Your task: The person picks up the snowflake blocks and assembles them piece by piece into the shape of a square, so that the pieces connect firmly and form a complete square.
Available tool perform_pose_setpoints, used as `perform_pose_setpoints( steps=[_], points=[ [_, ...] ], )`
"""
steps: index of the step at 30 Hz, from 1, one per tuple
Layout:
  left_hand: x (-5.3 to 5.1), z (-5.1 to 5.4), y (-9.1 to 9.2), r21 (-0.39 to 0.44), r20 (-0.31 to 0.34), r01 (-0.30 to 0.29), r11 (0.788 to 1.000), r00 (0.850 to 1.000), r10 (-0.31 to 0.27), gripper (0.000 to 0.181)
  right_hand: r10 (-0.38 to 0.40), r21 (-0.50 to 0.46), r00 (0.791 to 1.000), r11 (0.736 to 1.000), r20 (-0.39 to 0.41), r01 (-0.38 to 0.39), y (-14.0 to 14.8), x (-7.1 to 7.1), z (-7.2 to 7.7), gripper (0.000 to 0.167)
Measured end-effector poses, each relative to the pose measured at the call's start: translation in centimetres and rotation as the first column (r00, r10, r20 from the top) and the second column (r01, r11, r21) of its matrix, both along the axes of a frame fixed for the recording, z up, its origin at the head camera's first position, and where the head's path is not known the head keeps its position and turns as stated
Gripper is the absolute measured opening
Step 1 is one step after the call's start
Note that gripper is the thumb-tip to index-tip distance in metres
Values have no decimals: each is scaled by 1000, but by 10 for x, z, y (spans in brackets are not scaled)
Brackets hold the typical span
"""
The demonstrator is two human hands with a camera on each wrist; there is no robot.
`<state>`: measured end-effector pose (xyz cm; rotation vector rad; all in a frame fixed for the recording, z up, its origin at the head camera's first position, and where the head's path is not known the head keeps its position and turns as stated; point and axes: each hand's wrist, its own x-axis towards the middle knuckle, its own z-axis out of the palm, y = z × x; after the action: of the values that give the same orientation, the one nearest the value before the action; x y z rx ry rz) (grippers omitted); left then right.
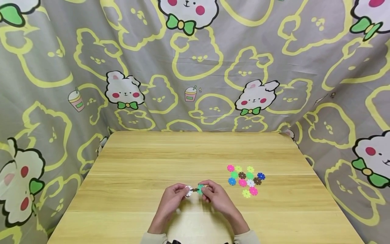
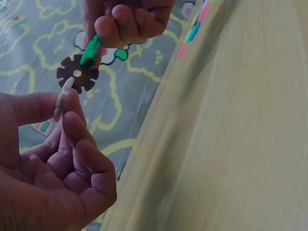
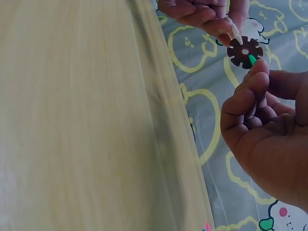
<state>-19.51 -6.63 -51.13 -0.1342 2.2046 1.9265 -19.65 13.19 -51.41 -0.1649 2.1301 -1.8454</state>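
In the head view the left hand (image 1: 174, 200) pinches a white notched disc (image 1: 189, 191) between thumb and finger. The right hand (image 1: 217, 197) pinches a green disc (image 1: 199, 188). Between them a brown disc, seen edge-on, joins the two. The left wrist view shows the brown disc (image 2: 77, 73) face-on, with the white disc (image 2: 62, 98) at its lower edge and the green disc (image 2: 90, 50) at its upper edge. From the right wrist the brown disc (image 3: 245, 52) hangs between both hands, mostly hiding neither; fingertips cover part of the green disc (image 3: 252, 59).
Right of the hands, several loose discs lie flat on the wooden table (image 1: 137, 162), among them a pink disc (image 1: 230, 168), a dark blue disc (image 1: 261, 176), a light blue disc (image 1: 232, 181) and a yellow disc (image 1: 246, 193). A patterned curtain (image 1: 210, 67) surrounds the table's back and sides.
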Motion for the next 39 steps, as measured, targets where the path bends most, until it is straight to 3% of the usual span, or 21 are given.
perform_pose_setpoints(
  steps=[7, 11, 14, 17, 20, 23, 25, 31, 39],
  points=[
    [-1, -3, -2, -13, -5, 0, 1000, 1000, -1, 29, -3, 31, 1000, 1000, -21, 4, 8, -1, 2, 35],
    [-1, -3, -4, -6, -4, -25, 1000, 1000, 25, 29, -80, 89, 995, 992, -54, 85, 20, -2, 5, 31],
    [0, -1, -6, -3, 3, -38, 999, 999, 38, 30, -160, 161, 983, 972, -89, 173, 33, -4, 5, 27],
    [0, -1, -6, -3, 6, -41, 999, 999, 41, 30, -238, 289, 961, 918, -144, 271, 48, -6, 3, 26],
    [-1, -2, -7, 17, 8, -41, 999, 999, 41, 28, -282, 454, 937, 821, -204, 346, 65, -8, 2, 26],
    [-1, -4, -7, 57, 19, -39, 998, 999, 38, 25, -296, 567, 929, 737, -221, 369, 83, -6, 1, 28],
    [-1, -4, -7, 95, 34, -35, 995, 999, 32, 23, -308, 599, 927, 709, -213, 373, 93, -4, 1, 30],
    [0, -1, -9, 157, 52, 14, 988, 998, -22, 19, -348, 609, 922, 700, -167, 374, 108, -1, -2, 32],
    [1, -3, -7, 154, 36, 50, 987, 998, -57, 15, -351, 604, 925, 708, -149, 366, 114, 1, -6, 33]
  ],
)
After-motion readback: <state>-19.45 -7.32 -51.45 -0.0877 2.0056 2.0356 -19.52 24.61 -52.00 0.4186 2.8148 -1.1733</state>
